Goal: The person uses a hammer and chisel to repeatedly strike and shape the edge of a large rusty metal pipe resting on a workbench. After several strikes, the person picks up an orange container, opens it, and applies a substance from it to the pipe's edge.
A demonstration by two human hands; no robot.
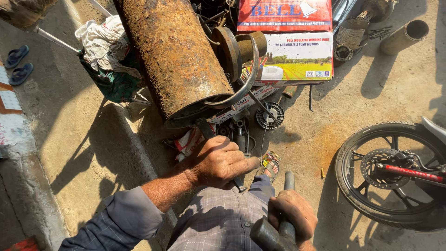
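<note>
A big rusty metal cylinder [176, 56] lies tilted, its open lower end near the middle of the view. My left hand [218, 162] is closed around a dark flat chisel-like tool [205, 128] whose upper end rests against the cylinder's lower rim. My right hand [290, 216] grips the handle of a hammer [267, 234], held low by my lap, with its dark head toward the camera. A curved metal bar [241, 88] hangs off the cylinder's end.
A motorcycle front wheel [390, 172] with a disc brake stands at the right. Cardboard boxes [297, 51] lie behind the cylinder, rags [104, 46] at its left, a small fan wheel [270, 115] and metal pipes [404, 35] on the concrete floor. Blue sandals [18, 62] sit far left.
</note>
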